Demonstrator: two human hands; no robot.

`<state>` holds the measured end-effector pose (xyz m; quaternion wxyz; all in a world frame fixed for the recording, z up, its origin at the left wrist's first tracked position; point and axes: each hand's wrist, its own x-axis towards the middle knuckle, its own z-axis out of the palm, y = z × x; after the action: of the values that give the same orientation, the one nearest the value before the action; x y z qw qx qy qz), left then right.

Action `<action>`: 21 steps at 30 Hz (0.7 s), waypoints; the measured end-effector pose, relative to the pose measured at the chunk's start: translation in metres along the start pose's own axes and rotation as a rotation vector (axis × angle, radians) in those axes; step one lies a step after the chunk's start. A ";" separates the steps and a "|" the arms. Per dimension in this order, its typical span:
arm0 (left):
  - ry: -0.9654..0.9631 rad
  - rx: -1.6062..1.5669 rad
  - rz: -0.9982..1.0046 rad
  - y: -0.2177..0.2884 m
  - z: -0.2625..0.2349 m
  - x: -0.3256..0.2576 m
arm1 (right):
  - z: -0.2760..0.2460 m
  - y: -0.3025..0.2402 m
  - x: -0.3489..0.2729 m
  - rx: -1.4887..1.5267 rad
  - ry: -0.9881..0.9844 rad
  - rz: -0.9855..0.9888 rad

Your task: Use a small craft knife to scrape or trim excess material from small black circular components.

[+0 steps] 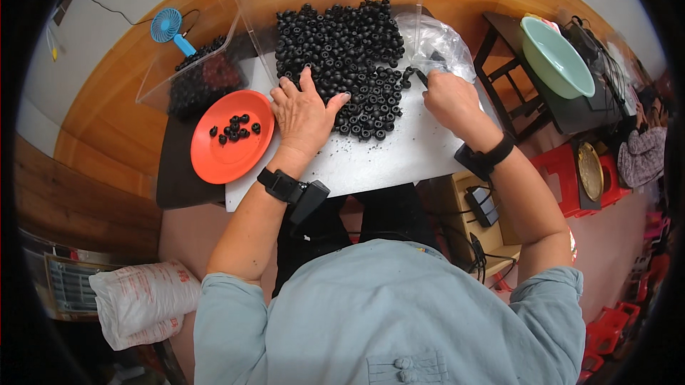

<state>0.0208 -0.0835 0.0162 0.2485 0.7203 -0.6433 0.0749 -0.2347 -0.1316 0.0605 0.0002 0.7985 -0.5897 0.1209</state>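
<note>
A large heap of small, round black pieces (339, 57), many with a ring-shaped opening, covers the far part of a white board (399, 160). At the heap's left edge lies my left hand (303, 117), fingers and thumb spread, with nothing visible gripped. My right hand (453, 103) is closed around a thin dark tool (421, 77) at the heap's right edge. The tool's tip is close to a few loose pieces; its exact kind cannot be made out. Beside my left hand, an orange-red plate (221, 160) carries several black pieces (234, 129).
A clear bin (160, 92) with more dark pieces stands at the left, near a blue fan (168, 26). Crumpled clear plastic (457, 46) lies behind my right hand. At the right, a pale green basin (556, 60) rests on a dark table. A white sack (146, 303) sits lower left.
</note>
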 end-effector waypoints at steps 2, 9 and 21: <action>0.009 0.065 -0.007 0.004 -0.001 -0.001 | 0.005 0.003 0.004 0.002 0.010 -0.013; -0.075 -0.166 0.025 0.012 -0.018 -0.016 | -0.006 -0.004 -0.006 0.155 -0.027 -0.112; -0.072 -0.139 0.018 0.007 -0.038 -0.078 | 0.010 0.005 0.017 0.083 -0.066 -0.091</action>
<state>0.0099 0.0032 0.0176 0.2740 0.6975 -0.6620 0.0062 -0.2328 -0.1506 0.0532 -0.0469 0.8274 -0.5469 0.1188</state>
